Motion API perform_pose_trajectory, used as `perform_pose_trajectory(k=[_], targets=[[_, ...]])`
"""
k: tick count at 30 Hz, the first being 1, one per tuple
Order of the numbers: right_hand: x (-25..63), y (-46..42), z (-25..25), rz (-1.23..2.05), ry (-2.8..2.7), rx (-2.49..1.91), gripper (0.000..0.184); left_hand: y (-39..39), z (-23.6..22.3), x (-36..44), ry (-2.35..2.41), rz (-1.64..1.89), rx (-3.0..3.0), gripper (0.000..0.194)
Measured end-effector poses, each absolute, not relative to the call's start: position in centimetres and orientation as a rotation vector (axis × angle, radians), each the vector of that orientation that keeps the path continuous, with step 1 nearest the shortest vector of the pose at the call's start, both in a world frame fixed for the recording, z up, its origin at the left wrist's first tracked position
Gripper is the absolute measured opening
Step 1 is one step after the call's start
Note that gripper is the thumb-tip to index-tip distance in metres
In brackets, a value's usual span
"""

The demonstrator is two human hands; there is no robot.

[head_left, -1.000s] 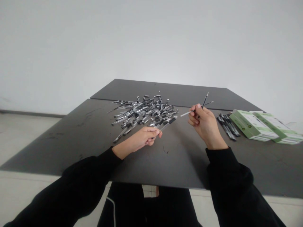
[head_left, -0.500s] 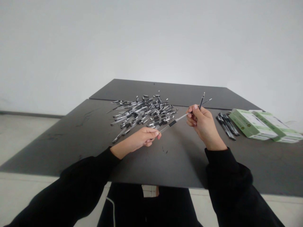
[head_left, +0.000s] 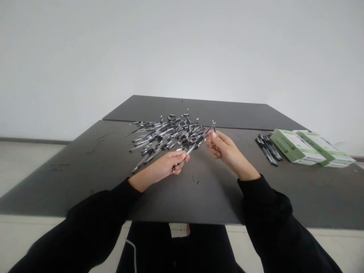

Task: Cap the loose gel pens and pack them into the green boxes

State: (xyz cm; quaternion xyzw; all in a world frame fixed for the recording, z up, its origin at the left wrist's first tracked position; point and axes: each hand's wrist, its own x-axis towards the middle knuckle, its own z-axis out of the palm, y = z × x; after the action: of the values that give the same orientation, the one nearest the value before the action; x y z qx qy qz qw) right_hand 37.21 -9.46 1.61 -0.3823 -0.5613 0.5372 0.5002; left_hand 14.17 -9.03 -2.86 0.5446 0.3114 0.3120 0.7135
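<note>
The left hand (head_left: 173, 163) is closed around the lower part of a clear pen barrel (head_left: 191, 148) with a black grip band, its fingers curled and the thumb lying along it. The barrel slants up and away toward the right hand (head_left: 223, 148), whose thumb and fingertips (head_left: 212, 134) pinch a slim pen refill (head_left: 213, 126) that stands up above them, while the remaining fingers curl loosely underneath. The two hands are close together, just in front of the far edge of the pile, and at this size it is hard to tell whether the barrel and refill actually meet.

Black sleeves (head_left: 93, 214) cover both forearms, and the wrists rest low over a dark grey surface (head_left: 74, 178) made of two panels with a seam running across. Directly beyond the left hand lies a loose, crisscrossed heap of clear pens with black parts (head_left: 167, 138), and some of its pens reach almost to the fingers. To the right of the right hand, well apart from it, is a small group of black pens (head_left: 267, 149) lying side by side, and just beyond them sit two green-and-white boxes (head_left: 294, 146) (head_left: 325, 148), lying flat and overlapping slightly at their corners. A few small dark marks (head_left: 195, 180) fleck the surface below the hands, and a plain white wall (head_left: 182, 49) rises behind everything
</note>
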Motion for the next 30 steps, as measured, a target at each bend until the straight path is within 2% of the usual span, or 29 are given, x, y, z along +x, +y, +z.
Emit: perform_pose_trajectory(k=[3,7,9,20,30], targets=[[38.3,-8.2,0.5,1.088,-1.348,-1.246,0.019,-8.7,-2.6,14.1,0.730,0.797,1.178,0.028],[39.2,-6.6,-2.0,0.383,-1.817,-1.879,0.033,-8.6,-2.2,13.8,0.730,0.818,1.173,0.025],[39.1,-6.5,-3.1,0.221,-2.005,-1.964,0.038,-8.7,-2.1,13.7,0.719,0.817,1.178,0.024],[39.8,-6.6,-4.0,0.063,-2.109,-2.068,0.036,-8.8,-2.0,13.8,0.718,0.834,1.236,0.025],[42.2,0.3,-4.1,0.191,-2.199,-1.502,0.035,-8.6,-2.4,13.9,0.770,0.800,1.266,0.029]])
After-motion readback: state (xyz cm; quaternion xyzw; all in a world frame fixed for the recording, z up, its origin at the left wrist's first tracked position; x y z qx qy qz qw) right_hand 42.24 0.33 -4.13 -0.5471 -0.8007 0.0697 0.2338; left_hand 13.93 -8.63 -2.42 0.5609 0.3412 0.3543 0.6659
